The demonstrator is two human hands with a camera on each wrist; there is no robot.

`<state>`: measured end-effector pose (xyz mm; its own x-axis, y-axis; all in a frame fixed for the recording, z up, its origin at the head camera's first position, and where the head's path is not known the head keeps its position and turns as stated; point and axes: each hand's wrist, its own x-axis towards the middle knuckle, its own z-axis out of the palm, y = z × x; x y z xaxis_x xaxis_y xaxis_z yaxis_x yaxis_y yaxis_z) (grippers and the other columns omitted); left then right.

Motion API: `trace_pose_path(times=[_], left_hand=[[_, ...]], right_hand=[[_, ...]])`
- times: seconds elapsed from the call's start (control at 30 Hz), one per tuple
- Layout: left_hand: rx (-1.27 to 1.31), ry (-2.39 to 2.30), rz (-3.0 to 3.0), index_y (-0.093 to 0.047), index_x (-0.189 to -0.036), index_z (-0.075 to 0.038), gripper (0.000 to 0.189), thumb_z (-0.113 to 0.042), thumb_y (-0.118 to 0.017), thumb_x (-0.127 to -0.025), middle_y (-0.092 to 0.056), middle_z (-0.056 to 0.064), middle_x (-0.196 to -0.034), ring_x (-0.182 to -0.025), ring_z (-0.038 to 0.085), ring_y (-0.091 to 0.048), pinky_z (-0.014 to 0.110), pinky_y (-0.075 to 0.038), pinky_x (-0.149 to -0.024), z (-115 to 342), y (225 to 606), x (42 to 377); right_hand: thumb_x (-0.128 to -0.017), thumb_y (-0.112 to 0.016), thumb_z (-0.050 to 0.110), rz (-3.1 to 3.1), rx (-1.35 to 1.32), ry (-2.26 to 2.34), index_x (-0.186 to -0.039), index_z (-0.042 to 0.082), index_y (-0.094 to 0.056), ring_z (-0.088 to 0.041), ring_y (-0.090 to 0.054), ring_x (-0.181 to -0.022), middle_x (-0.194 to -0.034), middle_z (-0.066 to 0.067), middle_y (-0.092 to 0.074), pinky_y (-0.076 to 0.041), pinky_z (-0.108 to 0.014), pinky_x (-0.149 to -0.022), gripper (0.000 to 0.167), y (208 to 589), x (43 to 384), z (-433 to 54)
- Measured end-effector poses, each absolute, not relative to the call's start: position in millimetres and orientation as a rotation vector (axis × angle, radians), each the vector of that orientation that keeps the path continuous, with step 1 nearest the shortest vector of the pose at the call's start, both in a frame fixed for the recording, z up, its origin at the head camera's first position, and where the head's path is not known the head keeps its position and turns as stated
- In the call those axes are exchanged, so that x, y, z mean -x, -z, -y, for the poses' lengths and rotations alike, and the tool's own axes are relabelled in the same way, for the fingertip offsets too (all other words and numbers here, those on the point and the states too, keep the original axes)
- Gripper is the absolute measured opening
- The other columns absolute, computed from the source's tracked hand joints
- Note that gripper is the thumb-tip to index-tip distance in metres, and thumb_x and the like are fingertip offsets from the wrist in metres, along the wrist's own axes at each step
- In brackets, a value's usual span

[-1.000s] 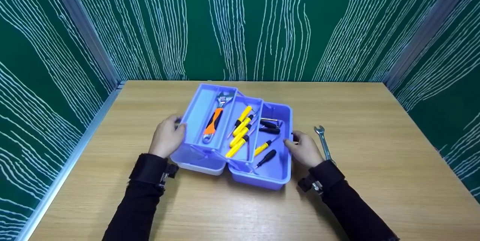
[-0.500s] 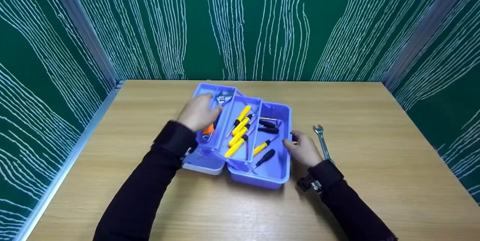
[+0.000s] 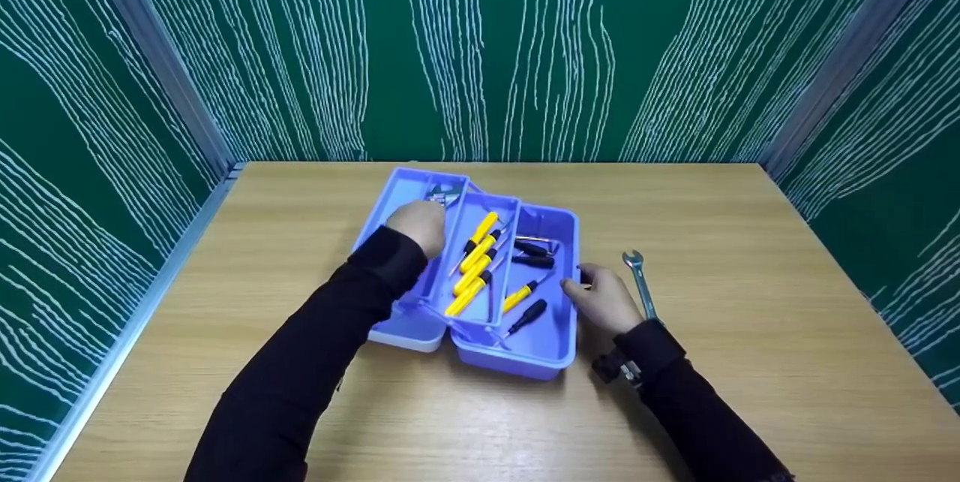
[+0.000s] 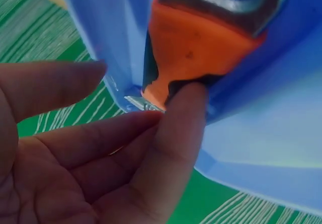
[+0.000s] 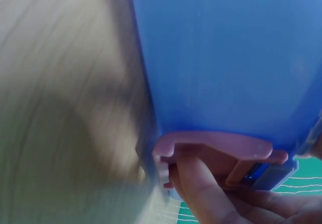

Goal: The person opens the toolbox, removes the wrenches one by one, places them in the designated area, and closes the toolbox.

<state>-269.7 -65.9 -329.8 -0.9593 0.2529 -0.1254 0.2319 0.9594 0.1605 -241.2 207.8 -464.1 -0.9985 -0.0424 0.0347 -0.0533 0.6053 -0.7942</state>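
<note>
A blue-purple toolbox [image 3: 511, 366] stands unfolded, with stepped trays beside its deeper right compartment. My left hand [image 3: 421, 227] is over the left tray, at an adjustable wrench [image 3: 444, 197] whose handle it hides in the head view. In the left wrist view, one fingertip touches the orange-and-black handle [image 4: 196, 48], while the thumb stands apart from it. My right hand [image 3: 606, 300] grips the right wall of the box, thumb at the rim. Its fingers lie against a pinkish latch [image 5: 216, 142] in the right wrist view.
Several yellow-handled screwdrivers [image 3: 474, 260] lie in the middle tray. Black-handled tools [image 3: 531, 314] and another yellow screwdriver [image 3: 519, 297] lie in the right compartment. An open-end wrench [image 3: 640, 283] is on the wooden table [image 3: 480, 429], right of the box. Green walls surround the table.
My left hand has left the toolbox's left side and moved right, over the tray to the adjustable wrench. The right hand has stayed at the box's right wall.
</note>
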Motion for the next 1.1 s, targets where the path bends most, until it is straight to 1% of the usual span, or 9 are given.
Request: trace_pose_path(times=[0.07, 0.17, 0.33, 0.5, 0.63, 0.73, 0.83, 0.97, 1.1], left_hand=[[-0.377, -0.138, -2.993, -0.07, -0.093, 0.0, 0.019, -0.002, -0.051, -0.092, -0.072, 0.016, -0.101, -0.086, 0.027, -0.067, 0.038, -0.056, -0.076, 63, 331, 269], [-0.339, -0.038, -2.999, -0.072, -0.102, 0.0, 0.021, -0.005, -0.053, -0.093, -0.072, 0.017, -0.109, -0.101, 0.033, -0.068, 0.046, -0.058, -0.084, 58, 332, 269], [-0.28, 0.026, -2.96, -0.071, -0.108, -0.003, 0.024, -0.01, -0.052, -0.096, -0.07, 0.015, -0.114, -0.105, 0.031, -0.067, 0.047, -0.056, -0.088, 55, 331, 271], [-0.298, -0.032, -2.94, -0.071, -0.102, -0.004, 0.02, -0.009, -0.054, -0.093, -0.071, 0.014, -0.112, -0.103, 0.029, -0.067, 0.045, -0.056, -0.088, 58, 331, 274], [-0.332, -0.122, -2.943, -0.068, -0.094, -0.003, 0.012, -0.006, -0.059, -0.087, -0.072, 0.014, -0.107, -0.098, 0.029, -0.067, 0.043, -0.056, -0.085, 61, 329, 274], [-0.367, -0.152, -2.949, -0.061, -0.081, -0.005, 0.003, -0.004, -0.061, -0.084, -0.068, 0.011, -0.091, -0.084, 0.025, -0.063, 0.038, -0.055, -0.077, 63, 328, 274], [-0.392, -0.185, -2.946, -0.047, -0.068, -0.01, 0.022, -0.004, -0.064, -0.081, -0.05, 0.004, -0.072, -0.069, 0.021, -0.049, 0.032, -0.045, -0.063, 66, 327, 274], [-0.408, -0.265, -2.938, -0.034, -0.062, -0.014, 0.037, -0.005, -0.065, -0.08, -0.029, -0.002, -0.062, -0.059, 0.017, -0.034, 0.027, -0.029, -0.053, 71, 323, 275], [-0.384, -0.348, -2.949, -0.034, -0.061, -0.014, 0.038, -0.009, -0.063, -0.084, -0.029, -0.002, -0.062, -0.059, 0.016, -0.033, 0.028, -0.029, -0.055, 75, 321, 275]], right_hand=[[-0.093, -0.059, 0.016, 2.803, -0.092, -1.382, -0.115, -0.009, -0.064, -0.019, -0.064, -0.085, -0.104, -0.02, -0.07, -0.053, -0.025, -0.071, 0.034, 464, 241, -208], [-0.093, -0.059, 0.015, 2.806, -0.106, -1.38, -0.116, -0.01, -0.064, -0.02, -0.065, -0.086, -0.106, -0.022, -0.069, -0.054, -0.026, -0.073, 0.035, 463, 240, -209], [-0.093, -0.059, 0.015, 2.803, -0.113, -1.384, -0.116, -0.009, -0.064, -0.022, -0.065, -0.088, -0.107, -0.022, -0.069, -0.055, -0.028, -0.075, 0.034, 463, 241, -209], [-0.092, -0.059, 0.016, 2.799, -0.119, -1.352, -0.113, -0.008, -0.066, -0.02, -0.064, -0.087, -0.103, -0.02, -0.07, -0.053, -0.028, -0.076, 0.032, 463, 241, -207], [-0.091, -0.06, 0.015, 2.789, -0.102, -1.331, -0.11, -0.008, -0.067, -0.02, -0.064, -0.086, -0.101, -0.019, -0.071, -0.052, -0.028, -0.076, 0.03, 464, 241, -207], [-0.091, -0.06, 0.015, 2.792, -0.095, -1.328, -0.11, -0.008, -0.066, -0.021, -0.064, -0.087, -0.102, -0.02, -0.071, -0.052, -0.029, -0.077, 0.03, 465, 241, -207], [-0.092, -0.059, 0.016, 2.806, -0.095, -1.341, -0.113, -0.008, -0.065, -0.024, -0.065, -0.091, -0.105, -0.021, -0.07, -0.054, -0.034, -0.081, 0.033, 465, 241, -207], [-0.093, -0.058, 0.018, 2.819, -0.08, -1.369, -0.117, -0.008, -0.064, -0.027, -0.065, -0.096, -0.109, -0.022, -0.07, -0.054, -0.04, -0.087, 0.035, 464, 241, -207], [-0.094, -0.057, 0.018, 2.824, -0.08, -1.375, -0.118, -0.008, -0.063, -0.028, -0.066, -0.098, -0.111, -0.023, -0.069, -0.055, -0.042, -0.088, 0.036, 463, 241, -207]])
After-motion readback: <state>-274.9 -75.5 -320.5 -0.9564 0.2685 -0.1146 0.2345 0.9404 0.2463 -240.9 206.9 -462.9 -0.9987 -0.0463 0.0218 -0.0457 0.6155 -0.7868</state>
